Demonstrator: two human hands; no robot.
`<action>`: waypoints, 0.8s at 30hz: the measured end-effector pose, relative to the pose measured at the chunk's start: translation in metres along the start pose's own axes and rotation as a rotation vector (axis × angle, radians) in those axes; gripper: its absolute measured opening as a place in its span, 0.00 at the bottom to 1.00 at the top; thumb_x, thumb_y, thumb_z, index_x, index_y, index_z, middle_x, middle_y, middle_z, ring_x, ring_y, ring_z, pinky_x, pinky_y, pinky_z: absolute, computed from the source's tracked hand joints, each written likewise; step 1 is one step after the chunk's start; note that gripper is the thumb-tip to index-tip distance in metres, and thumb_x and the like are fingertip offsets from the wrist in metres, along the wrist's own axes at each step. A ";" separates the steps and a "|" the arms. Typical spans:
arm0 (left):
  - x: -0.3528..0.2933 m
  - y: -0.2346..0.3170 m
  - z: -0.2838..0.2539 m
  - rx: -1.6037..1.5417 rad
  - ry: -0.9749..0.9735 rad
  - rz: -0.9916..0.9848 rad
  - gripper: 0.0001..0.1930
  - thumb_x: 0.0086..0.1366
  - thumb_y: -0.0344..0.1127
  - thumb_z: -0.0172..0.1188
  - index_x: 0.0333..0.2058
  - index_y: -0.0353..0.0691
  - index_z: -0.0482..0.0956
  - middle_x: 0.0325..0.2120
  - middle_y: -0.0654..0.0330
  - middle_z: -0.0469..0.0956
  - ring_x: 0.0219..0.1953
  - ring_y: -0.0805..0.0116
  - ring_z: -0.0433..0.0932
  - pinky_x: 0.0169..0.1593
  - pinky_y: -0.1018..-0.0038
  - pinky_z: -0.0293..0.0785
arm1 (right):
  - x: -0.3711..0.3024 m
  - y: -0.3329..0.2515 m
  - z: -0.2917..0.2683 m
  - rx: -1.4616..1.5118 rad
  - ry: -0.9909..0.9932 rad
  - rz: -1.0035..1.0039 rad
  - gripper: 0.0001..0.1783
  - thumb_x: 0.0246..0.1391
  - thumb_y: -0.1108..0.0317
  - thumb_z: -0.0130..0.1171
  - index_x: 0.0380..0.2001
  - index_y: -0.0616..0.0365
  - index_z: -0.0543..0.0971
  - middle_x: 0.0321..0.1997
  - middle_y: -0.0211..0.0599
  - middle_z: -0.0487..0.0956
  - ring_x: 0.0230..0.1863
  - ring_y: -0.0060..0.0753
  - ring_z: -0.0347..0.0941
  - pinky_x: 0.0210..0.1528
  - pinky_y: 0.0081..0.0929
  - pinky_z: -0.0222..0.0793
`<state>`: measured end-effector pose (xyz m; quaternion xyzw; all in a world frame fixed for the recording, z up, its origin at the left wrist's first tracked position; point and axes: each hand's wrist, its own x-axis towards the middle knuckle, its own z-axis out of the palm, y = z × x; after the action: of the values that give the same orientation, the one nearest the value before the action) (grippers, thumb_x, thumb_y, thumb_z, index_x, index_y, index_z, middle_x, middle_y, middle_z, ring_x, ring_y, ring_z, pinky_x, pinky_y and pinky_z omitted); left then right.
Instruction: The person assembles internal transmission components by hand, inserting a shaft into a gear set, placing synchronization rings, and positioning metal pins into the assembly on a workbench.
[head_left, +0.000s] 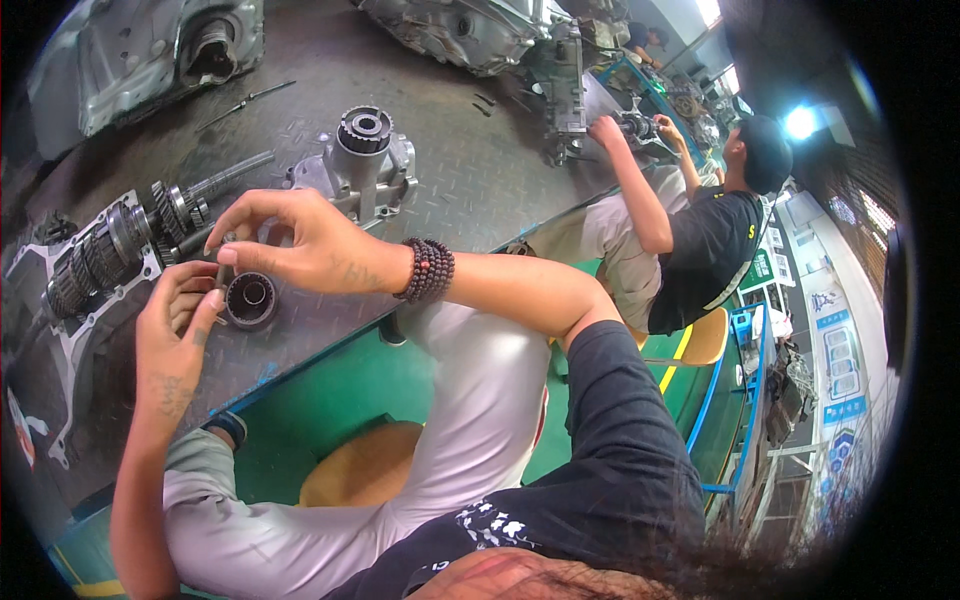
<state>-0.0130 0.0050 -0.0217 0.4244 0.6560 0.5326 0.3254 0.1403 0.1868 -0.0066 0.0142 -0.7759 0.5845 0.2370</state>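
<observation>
My right hand (310, 240), with a bead bracelet (428, 270) on its wrist, is closed in a pinch on a small dark metal piece (226, 262). My left hand (178, 312) meets it from below, thumb and fingers pinching the lower part of the same piece. The fingers hide much of it, so its exact kind does not show. Just right of my left fingertips, a dark round ring-shaped part (251, 301) with a toothed inner wall stands on the bench. Gear shafts (110, 250) lie in an open aluminium gearbox housing (95, 325) beside my hands.
Beyond my right hand stands a metal housing (370, 175) with a toothed ring on top. Larger castings (150, 60) sit at the bench's far side. A thin rod (245, 105) lies on the patterned metal bench top (460, 160). To the right, a seated person (715, 230) handles parts.
</observation>
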 end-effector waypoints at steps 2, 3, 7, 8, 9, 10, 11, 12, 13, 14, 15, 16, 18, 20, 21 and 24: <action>0.000 -0.003 0.004 0.075 -0.028 0.039 0.16 0.70 0.27 0.62 0.55 0.32 0.75 0.44 0.56 0.82 0.46 0.71 0.81 0.52 0.74 0.77 | 0.002 0.002 0.000 0.021 0.001 0.027 0.14 0.66 0.61 0.66 0.47 0.59 0.82 0.42 0.31 0.85 0.43 0.19 0.80 0.45 0.22 0.75; -0.001 -0.004 0.004 0.110 -0.038 0.071 0.17 0.69 0.27 0.64 0.55 0.32 0.75 0.44 0.55 0.82 0.45 0.71 0.82 0.52 0.74 0.77 | 0.005 0.005 -0.002 -0.128 -0.024 -0.080 0.14 0.67 0.61 0.65 0.47 0.60 0.82 0.45 0.32 0.84 0.46 0.20 0.79 0.49 0.23 0.74; 0.001 0.000 0.013 0.202 -0.091 0.036 0.21 0.65 0.29 0.68 0.55 0.33 0.75 0.46 0.54 0.81 0.47 0.67 0.81 0.52 0.71 0.76 | 0.005 0.023 0.004 0.088 -0.034 -0.049 0.16 0.71 0.58 0.60 0.48 0.61 0.82 0.51 0.34 0.83 0.54 0.23 0.76 0.59 0.27 0.71; 0.000 -0.005 0.015 0.318 -0.023 0.132 0.23 0.63 0.30 0.69 0.56 0.33 0.75 0.47 0.53 0.80 0.49 0.65 0.80 0.53 0.69 0.76 | 0.003 0.020 0.009 0.362 -0.041 0.157 0.18 0.73 0.57 0.55 0.48 0.62 0.80 0.50 0.33 0.83 0.54 0.23 0.76 0.61 0.27 0.71; 0.000 -0.008 0.015 0.436 0.046 0.227 0.25 0.61 0.31 0.71 0.56 0.34 0.75 0.49 0.52 0.78 0.50 0.63 0.79 0.55 0.67 0.75 | 0.006 0.028 0.008 0.356 -0.044 0.171 0.19 0.74 0.56 0.54 0.50 0.63 0.79 0.49 0.33 0.83 0.53 0.24 0.77 0.60 0.28 0.72; -0.005 -0.010 0.012 0.450 0.099 0.190 0.28 0.59 0.33 0.72 0.57 0.35 0.76 0.52 0.50 0.76 0.56 0.56 0.75 0.61 0.62 0.71 | 0.012 0.030 0.012 0.367 -0.029 0.233 0.19 0.74 0.56 0.54 0.50 0.64 0.78 0.49 0.34 0.83 0.53 0.25 0.78 0.61 0.29 0.73; -0.005 -0.011 0.011 0.579 0.073 0.311 0.30 0.57 0.36 0.74 0.58 0.35 0.75 0.54 0.48 0.74 0.60 0.50 0.71 0.64 0.59 0.68 | 0.012 0.029 0.014 0.376 -0.008 0.303 0.20 0.74 0.56 0.54 0.50 0.65 0.78 0.48 0.36 0.83 0.52 0.26 0.79 0.61 0.29 0.74; -0.003 -0.014 0.010 0.659 0.037 0.343 0.33 0.57 0.36 0.75 0.60 0.36 0.73 0.57 0.48 0.73 0.63 0.49 0.69 0.67 0.59 0.66 | 0.012 0.029 0.015 0.313 0.073 0.294 0.21 0.74 0.55 0.54 0.52 0.66 0.77 0.48 0.38 0.82 0.51 0.28 0.80 0.60 0.30 0.75; 0.001 -0.017 0.013 0.737 -0.004 0.376 0.37 0.57 0.37 0.75 0.63 0.36 0.71 0.59 0.47 0.72 0.65 0.48 0.67 0.69 0.58 0.64 | 0.011 0.043 0.014 0.364 0.155 0.339 0.23 0.74 0.54 0.53 0.54 0.67 0.75 0.46 0.38 0.81 0.50 0.30 0.80 0.61 0.31 0.75; 0.003 -0.021 0.017 0.750 -0.002 0.384 0.39 0.56 0.38 0.76 0.64 0.36 0.68 0.60 0.46 0.71 0.66 0.46 0.66 0.70 0.57 0.64 | 0.008 0.050 0.010 0.386 0.204 0.386 0.24 0.74 0.53 0.54 0.56 0.65 0.74 0.42 0.36 0.80 0.50 0.31 0.80 0.59 0.31 0.75; 0.005 -0.025 0.022 0.766 0.001 0.386 0.42 0.56 0.40 0.76 0.66 0.36 0.65 0.61 0.45 0.70 0.66 0.45 0.66 0.71 0.56 0.63 | 0.007 0.050 0.005 0.369 0.212 0.409 0.21 0.74 0.54 0.53 0.54 0.62 0.74 0.40 0.34 0.78 0.49 0.31 0.80 0.56 0.31 0.76; 0.006 -0.031 0.025 0.781 -0.013 0.371 0.43 0.57 0.41 0.76 0.66 0.34 0.63 0.60 0.44 0.70 0.66 0.45 0.66 0.70 0.56 0.64 | 0.007 0.056 0.000 0.480 0.209 0.392 0.17 0.75 0.55 0.52 0.51 0.59 0.75 0.38 0.30 0.77 0.46 0.29 0.79 0.52 0.30 0.75; 0.006 -0.042 0.027 0.792 -0.049 0.319 0.44 0.58 0.42 0.75 0.67 0.32 0.61 0.60 0.43 0.70 0.66 0.44 0.66 0.69 0.56 0.65 | 0.011 0.054 -0.002 0.573 0.219 0.522 0.13 0.75 0.57 0.50 0.47 0.55 0.75 0.31 0.22 0.68 0.34 0.23 0.67 0.42 0.25 0.67; 0.009 -0.050 0.026 0.782 -0.091 0.275 0.45 0.58 0.46 0.75 0.67 0.33 0.61 0.62 0.42 0.69 0.66 0.45 0.67 0.70 0.56 0.64 | 0.013 0.051 -0.002 0.700 0.199 0.579 0.12 0.73 0.58 0.46 0.40 0.53 0.72 0.29 0.22 0.63 0.30 0.23 0.58 0.36 0.23 0.57; 0.008 -0.053 0.022 0.784 -0.079 0.242 0.45 0.58 0.46 0.75 0.67 0.33 0.61 0.62 0.42 0.69 0.66 0.45 0.67 0.70 0.56 0.64 | 0.014 0.055 -0.002 0.767 0.158 0.575 0.12 0.72 0.59 0.45 0.36 0.52 0.70 0.28 0.23 0.62 0.29 0.22 0.56 0.35 0.23 0.54; 0.011 -0.053 0.015 0.794 -0.111 0.235 0.42 0.57 0.49 0.74 0.64 0.34 0.67 0.59 0.46 0.73 0.65 0.47 0.69 0.69 0.56 0.65 | 0.023 0.052 0.007 0.826 -0.016 0.636 0.18 0.70 0.57 0.43 0.25 0.48 0.62 0.23 0.24 0.58 0.25 0.22 0.51 0.32 0.24 0.50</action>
<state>-0.0157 0.0176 -0.0768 0.6170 0.7389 0.2480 0.1083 0.1022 0.2031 -0.0460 -0.1256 -0.4484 0.8848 0.0166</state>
